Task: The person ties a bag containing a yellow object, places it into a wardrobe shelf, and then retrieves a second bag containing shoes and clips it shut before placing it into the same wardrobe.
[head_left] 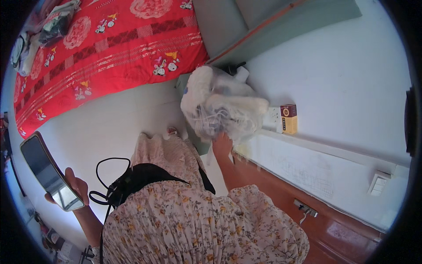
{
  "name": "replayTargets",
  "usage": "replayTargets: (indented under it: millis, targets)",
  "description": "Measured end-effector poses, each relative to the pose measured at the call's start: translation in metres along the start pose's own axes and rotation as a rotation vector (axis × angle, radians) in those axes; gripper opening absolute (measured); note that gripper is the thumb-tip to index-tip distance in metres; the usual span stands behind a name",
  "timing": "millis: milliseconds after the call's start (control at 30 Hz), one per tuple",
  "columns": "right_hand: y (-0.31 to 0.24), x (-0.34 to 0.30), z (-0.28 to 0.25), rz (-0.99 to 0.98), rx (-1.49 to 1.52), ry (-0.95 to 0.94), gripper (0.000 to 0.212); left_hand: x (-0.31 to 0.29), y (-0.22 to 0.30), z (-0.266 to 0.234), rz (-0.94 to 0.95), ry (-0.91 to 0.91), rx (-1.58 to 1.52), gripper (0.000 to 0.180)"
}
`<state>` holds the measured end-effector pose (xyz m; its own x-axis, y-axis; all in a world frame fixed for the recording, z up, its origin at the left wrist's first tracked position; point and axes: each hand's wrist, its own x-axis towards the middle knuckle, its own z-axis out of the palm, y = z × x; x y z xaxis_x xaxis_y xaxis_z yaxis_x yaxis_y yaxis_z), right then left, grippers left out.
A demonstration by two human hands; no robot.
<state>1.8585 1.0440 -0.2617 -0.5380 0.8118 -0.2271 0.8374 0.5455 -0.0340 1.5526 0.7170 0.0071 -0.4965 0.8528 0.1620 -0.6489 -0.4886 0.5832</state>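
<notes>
My left hand [77, 187] is closed around a smartphone [49, 169] at the left, its dark glossy screen tilted up and catching a window-like reflection. My right arm stretches forward past a brown door. At its end my right hand [223, 144] grips the near lower side of a clear plastic bag [228, 110], where the plastic gathers. Whitish, soft-looking contents bulge inside the bag; what they are I cannot make out. Some of the right fingers disappear behind the crumpled plastic.
A bed with a red patterned cover [118, 55] fills the far left, with clothes [52, 33] heaped on it. Beside the bag stands a small brown-and-yellow box [289, 119]. The brown door [272, 187] carries a metal latch [305, 208]; a wall switch [378, 185] is at right.
</notes>
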Motion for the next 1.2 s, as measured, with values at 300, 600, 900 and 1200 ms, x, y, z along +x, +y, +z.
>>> replayTargets:
  millis: [300, 600, 900, 1200]
  targets:
    - [0.021, -0.033, 0.003, -0.284, 0.211, 0.195, 0.036, 0.005, -0.012, 0.012, -0.008, 0.166, -0.026, 0.069]
    - [0.010, 0.002, -0.001, -0.275, 0.005, 0.031, 0.050, 0.005, -0.014, 0.017, 0.039, 0.164, 0.004, 0.054]
    - [0.003, -0.006, 0.024, -0.025, 0.249, 0.176, 0.049, -0.044, -0.005, -0.016, 0.184, 0.110, 0.080, 0.067]
    - [-0.012, -0.012, 0.038, 0.098, 0.073, 0.119, 0.042, -0.016, -0.003, 0.003, 0.154, 0.077, 0.143, 0.065]
